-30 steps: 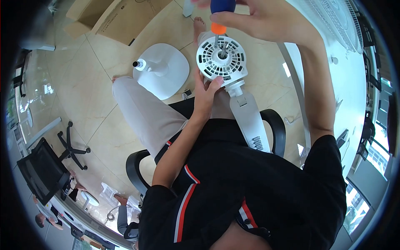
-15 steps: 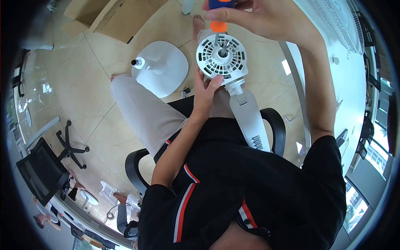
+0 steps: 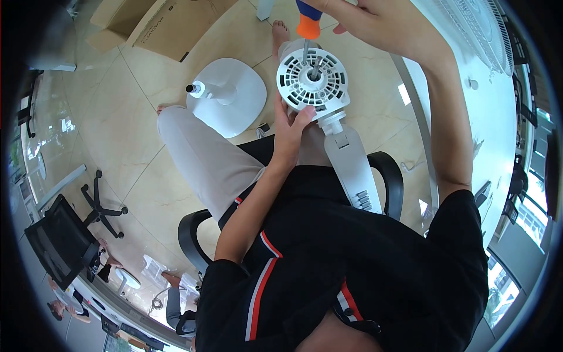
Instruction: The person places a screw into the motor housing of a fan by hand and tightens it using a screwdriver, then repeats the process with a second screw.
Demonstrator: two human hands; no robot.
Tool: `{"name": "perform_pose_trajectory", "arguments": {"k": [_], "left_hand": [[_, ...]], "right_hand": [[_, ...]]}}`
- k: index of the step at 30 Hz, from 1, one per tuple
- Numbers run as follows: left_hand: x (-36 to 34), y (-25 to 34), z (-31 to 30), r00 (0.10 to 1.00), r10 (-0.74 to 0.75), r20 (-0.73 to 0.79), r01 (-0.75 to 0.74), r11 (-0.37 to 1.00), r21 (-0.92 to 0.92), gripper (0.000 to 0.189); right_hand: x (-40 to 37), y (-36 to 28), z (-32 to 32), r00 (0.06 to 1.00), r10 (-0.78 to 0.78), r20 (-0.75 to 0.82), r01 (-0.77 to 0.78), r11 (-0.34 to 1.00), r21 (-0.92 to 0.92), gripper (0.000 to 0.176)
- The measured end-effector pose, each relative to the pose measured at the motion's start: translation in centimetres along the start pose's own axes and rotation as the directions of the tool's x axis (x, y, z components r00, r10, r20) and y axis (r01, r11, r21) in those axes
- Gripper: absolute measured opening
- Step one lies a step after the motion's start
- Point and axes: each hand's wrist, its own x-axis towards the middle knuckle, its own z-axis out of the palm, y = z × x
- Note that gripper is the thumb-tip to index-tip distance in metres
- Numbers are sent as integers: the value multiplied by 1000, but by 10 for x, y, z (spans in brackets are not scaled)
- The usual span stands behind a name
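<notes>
A white fan motor housing (image 3: 293, 84) with a ring of vent slots and a metal shaft in the middle faces up above my lap. My left hand (image 3: 287, 138) grips its lower edge, thumb on the rim and fingers underneath. From the housing a white fan stem (image 3: 350, 167) slants down to the right against my body. An orange and blue screwdriver (image 3: 308, 28) stands nearly upright, its tip at the housing's face left of the shaft. My right hand (image 3: 369, 23) is closed at the top of its handle, the fingers partly cut off by the frame edge.
A white fan base (image 3: 243, 97) with a short post stands on the tiled floor, left of my knees. At the upper left is a cardboard box (image 3: 170, 32). A white table (image 3: 492, 135) carrying a fan grille (image 3: 475, 29) runs along the right. Other people are at the lower left.
My right hand has turned and shifted up on the screwdriver, so more of the handle shows. The housing and my left hand stay in place.
</notes>
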Motion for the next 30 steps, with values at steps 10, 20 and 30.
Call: {"name": "perform_pose_trajectory", "arguments": {"k": [10, 20, 30], "left_hand": [[-3, 6, 8, 999, -24, -36, 25, 1000, 18, 82], [-3, 5, 8, 1000, -4, -28, 5, 999, 31, 83], [-1, 2, 5, 1000, 18, -20, -17, 999, 28, 85]], "right_hand": [[6, -3, 8, 986, -76, -146, -23, 816, -578, 30], [7, 13, 7, 990, -99, 103, 56, 934, 353, 21], [4, 7, 12, 992, -95, -85, 94, 995, -18, 27]]}}
